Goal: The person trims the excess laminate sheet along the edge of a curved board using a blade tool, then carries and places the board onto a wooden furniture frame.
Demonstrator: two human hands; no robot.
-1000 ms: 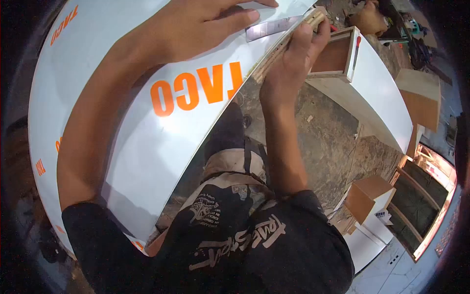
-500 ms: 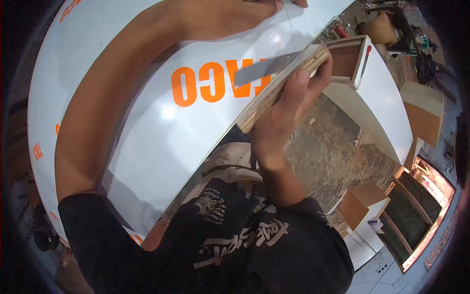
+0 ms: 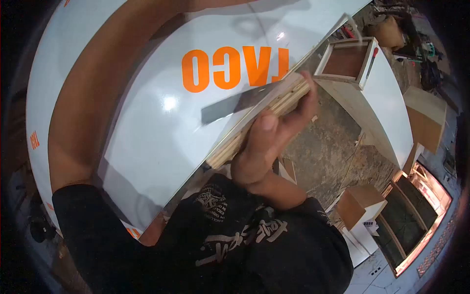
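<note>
My right hand [image 3: 259, 142] is closed on a layered wooden block [image 3: 264, 122], thumb on the near side and one finger over its far end. A flat metal blade [image 3: 230, 108] juts from the block over the white panel [image 3: 161, 142], which carries orange TACO lettering. The block lies along the panel's near edge. Across the panel, on the left, stretches my left forearm [image 3: 78, 132]; the hand itself is past the top of the view. A thin, pale curled strip [image 3: 350, 22] rises near the panel's far edge, blurred.
An open wooden box frame [image 3: 342, 61] stands beyond the panel, with a red-handled tool [image 3: 374, 56] on its white side. Brown cartons [image 3: 360, 203] sit at right on the stained floor [image 3: 333, 127]. Clutter fills the upper right. A framed opening [image 3: 411, 215] is at lower right.
My right hand has moved toward my body along the panel edge, carrying the block and blade. My left hand has slipped out at the top. The curled strip now shows near the far edge.
</note>
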